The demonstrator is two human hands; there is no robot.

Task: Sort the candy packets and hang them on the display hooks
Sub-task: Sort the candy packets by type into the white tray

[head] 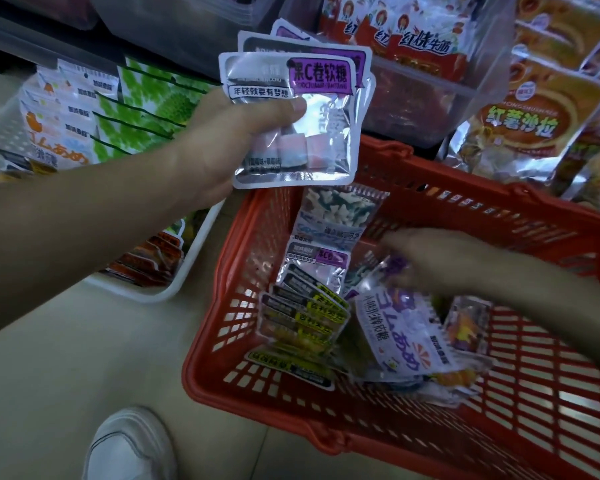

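Sorting stage, by judgement; display hooks not clearly in view. Red basket (219, 306) on the pale floor, mixed candy packets heaped along its left side and middle. For a clean step: pull one kind at a time, checking each label against the held stack before lifting; keep all tops the same way up for easy threading onto a hook later; lift rather than rake through the heap, slippery foil being likely to slide and bury the wanted kind. Left hand (219, 143) raised above the basket's far-left corner, thumb pressed flat on the front of the purple-label stack (291, 98), fingers out of sight behind it, so a pinch across the whole stack. Right hand (440, 258) low inside the basket, motion-blurred, fingers (399, 239) over a purple-marked packet; gripping or only touching, cannot tell. Likely next candidate: the matching packet (316, 263) lying in the basket's left-middle, same purple label. Held stack: several packets, slightly fanned, silver foil with a white edge, purple label at top right with white characters, clear window low down showing pink and white block-shaped sweets. Also in the basket: a white packet with purple script (395, 327) just under the right hand, a fanned group of yellow-label packets (305, 317) near the left wall, a clear packet of white and blue-green pieces (340, 209) against the far wall. Hang holes hidden or too small to confirm.
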